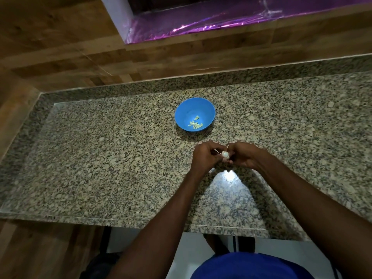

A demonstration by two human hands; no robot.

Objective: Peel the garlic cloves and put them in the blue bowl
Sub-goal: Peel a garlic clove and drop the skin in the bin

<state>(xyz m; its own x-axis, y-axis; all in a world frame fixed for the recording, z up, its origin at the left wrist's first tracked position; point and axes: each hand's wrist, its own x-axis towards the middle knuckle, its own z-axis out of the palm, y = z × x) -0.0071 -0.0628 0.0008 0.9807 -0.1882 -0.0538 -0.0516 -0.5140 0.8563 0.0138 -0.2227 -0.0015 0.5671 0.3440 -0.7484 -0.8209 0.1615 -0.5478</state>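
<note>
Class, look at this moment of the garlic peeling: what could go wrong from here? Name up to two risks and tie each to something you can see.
Both hands, left and right, work the garlic above bare counter, short of the bowl. A clove that slips would likely land on the stone. Loose skin may also drop there or get carried into the bowl with the peeled cloves.
</note>
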